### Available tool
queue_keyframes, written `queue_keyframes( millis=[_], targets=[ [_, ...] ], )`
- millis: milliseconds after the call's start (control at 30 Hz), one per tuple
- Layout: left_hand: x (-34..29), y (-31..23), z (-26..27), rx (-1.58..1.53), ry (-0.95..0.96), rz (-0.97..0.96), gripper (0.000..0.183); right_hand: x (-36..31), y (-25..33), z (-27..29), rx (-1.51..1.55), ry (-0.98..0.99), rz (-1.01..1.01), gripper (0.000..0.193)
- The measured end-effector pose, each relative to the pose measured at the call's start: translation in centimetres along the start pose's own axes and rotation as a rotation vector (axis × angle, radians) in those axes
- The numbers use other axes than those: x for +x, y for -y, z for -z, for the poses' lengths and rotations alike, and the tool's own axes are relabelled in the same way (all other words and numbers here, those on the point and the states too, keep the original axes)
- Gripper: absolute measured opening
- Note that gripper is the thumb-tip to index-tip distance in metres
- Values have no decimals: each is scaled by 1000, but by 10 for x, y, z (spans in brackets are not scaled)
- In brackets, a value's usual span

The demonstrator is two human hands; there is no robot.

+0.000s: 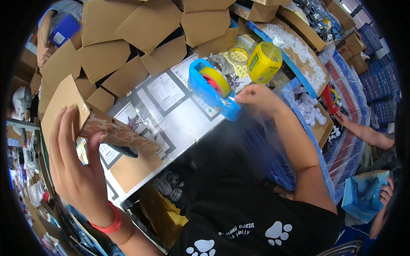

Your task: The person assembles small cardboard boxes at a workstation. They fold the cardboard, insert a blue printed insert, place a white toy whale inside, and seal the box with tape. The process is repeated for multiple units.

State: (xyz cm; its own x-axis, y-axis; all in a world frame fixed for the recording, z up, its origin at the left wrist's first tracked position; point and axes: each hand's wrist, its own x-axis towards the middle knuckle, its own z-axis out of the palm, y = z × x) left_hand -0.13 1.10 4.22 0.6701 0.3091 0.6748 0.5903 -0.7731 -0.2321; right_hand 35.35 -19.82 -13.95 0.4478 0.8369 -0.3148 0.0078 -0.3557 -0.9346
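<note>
My left hand (77, 170), with a red band at the wrist, grips a cardboard box (117, 130) at the table's left side. The box is tilted and has a brown patterned side; the fingers lie over its top and the thumb presses the near side. A dark curved shape shows under it. My right hand (258, 100) pinches the end of a strip of tape (232, 98) at the front of a blue tape dispenser (197, 79). The dispenser carries a yellow tape roll (220, 81) with a red core and stands on the table (188, 128).
Open cardboard boxes (149, 25) crowd the back edge. Behind the dispenser are a yellow bottle (265, 62) and a loose tape roll (238, 55). Blue-edged trays hold white pieces (294, 47). At right, a co-worker's hand touches a red tape dispenser (328, 98); another hand holds a blue box (365, 194).
</note>
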Motion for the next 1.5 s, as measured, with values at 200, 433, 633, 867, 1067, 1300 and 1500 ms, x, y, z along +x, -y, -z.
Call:
queue_keyframes(
  millis=[200, 433, 633, 867, 1067, 1300, 1500],
  targets=[
    [-1, -5, -3, 38, -52, 52, 43, -29, 23, -14, 221, -88, -24, 15],
    [0, -9, 0, -11, -19, 65, 40, -61, -20, -16, 291, -105, -54, 20],
    [-1, -12, 13, -77, -43, 98, 36, -62, -29, -32, -1043, -588, 252, 26],
    [-1, -12, 8, -87, -161, 99, 33, -64, 93, -37, -360, -64, 86, 20],
    [-5, -9, 5, -97, -195, 124, 34, -30, 234, -125, -274, 289, 497, 25],
    [-6, -11, 4, -132, -227, 176, 31, -25, 264, -190, 105, 331, 347, 25],
    [-4, -14, 1, -237, -292, 211, 42, -26, 245, -187, 149, 259, 276, 25]
  ],
)
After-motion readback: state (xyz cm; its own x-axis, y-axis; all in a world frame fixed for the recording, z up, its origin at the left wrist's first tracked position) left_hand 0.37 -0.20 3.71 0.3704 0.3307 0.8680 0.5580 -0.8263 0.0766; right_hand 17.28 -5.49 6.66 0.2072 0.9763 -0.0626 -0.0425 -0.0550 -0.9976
